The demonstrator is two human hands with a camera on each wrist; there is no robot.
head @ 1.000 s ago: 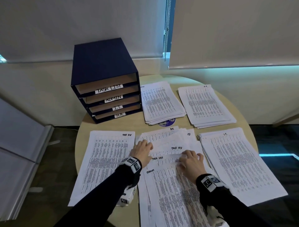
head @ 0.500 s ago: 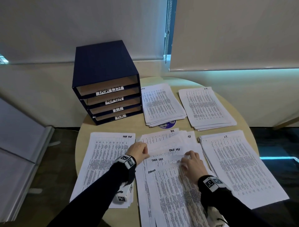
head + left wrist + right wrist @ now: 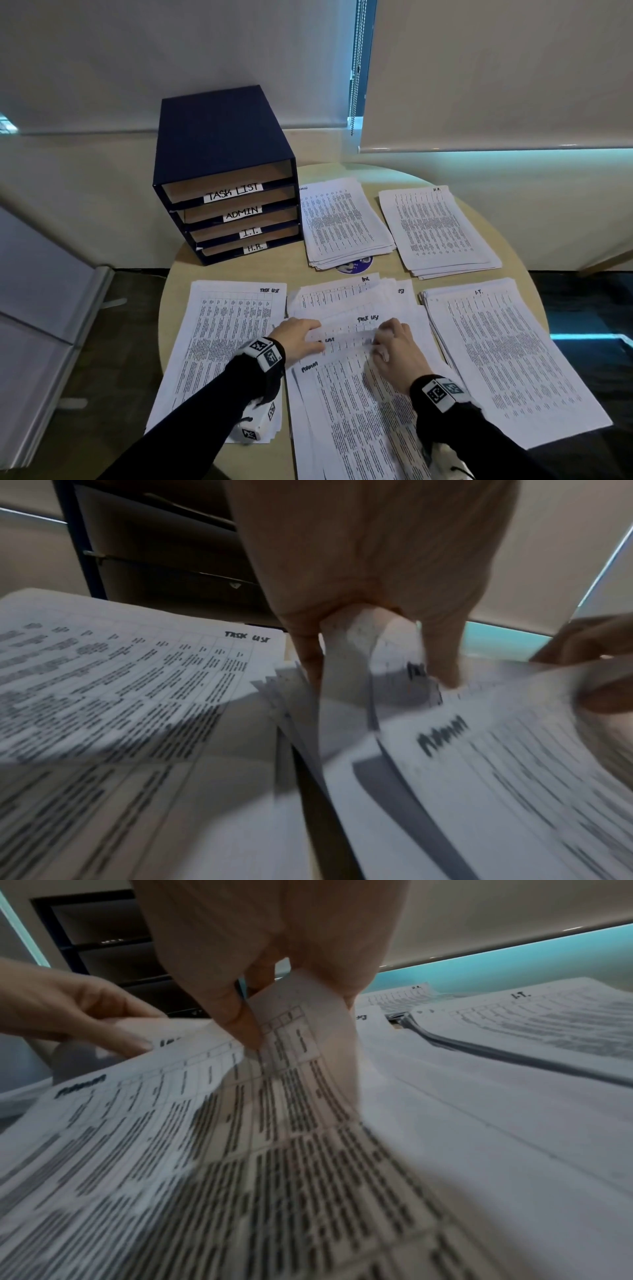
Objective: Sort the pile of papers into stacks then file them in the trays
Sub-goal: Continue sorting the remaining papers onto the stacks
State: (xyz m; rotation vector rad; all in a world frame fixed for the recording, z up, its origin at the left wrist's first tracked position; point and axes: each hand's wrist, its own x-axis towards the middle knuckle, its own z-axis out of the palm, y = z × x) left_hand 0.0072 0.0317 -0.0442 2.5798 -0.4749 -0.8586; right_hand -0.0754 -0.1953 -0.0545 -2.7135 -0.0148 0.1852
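Fingers of the right hand [image 3: 394, 353] curl onto the top edge of an "Admin" sheet [image 3: 192, 1150] at lower centre of the frame; in the right wrist view thumb and fingertips [image 3: 240, 1023] pinch its raised corner, which bends upward. The left hand [image 3: 297, 337] sits just left of it with fingers bent down onto the unsorted pile [image 3: 356, 308]; the left wrist view shows two fingertips [image 3: 445, 669] pressed among lifted sheet edges, though blur hides whether they pinch one.

Against the frame half a second ago, both hands have drawn closer together over the pile, and the sheet corner has lifted from flat.

The tray unit [image 3: 222, 178], labelled Task List, Admin, I.T. and H.R., stands at upper left of the round table [image 3: 233, 270]. A Task List stack [image 3: 219, 342] lies at the left, its lower edge reaching the table's rim; an I.T. stack [image 3: 507, 356] at the right overhangs the rim. Two more stacks [image 3: 342, 222] and [image 3: 438, 229] lie above, near the far edge. Bare tabletop shows between tray unit and pile.
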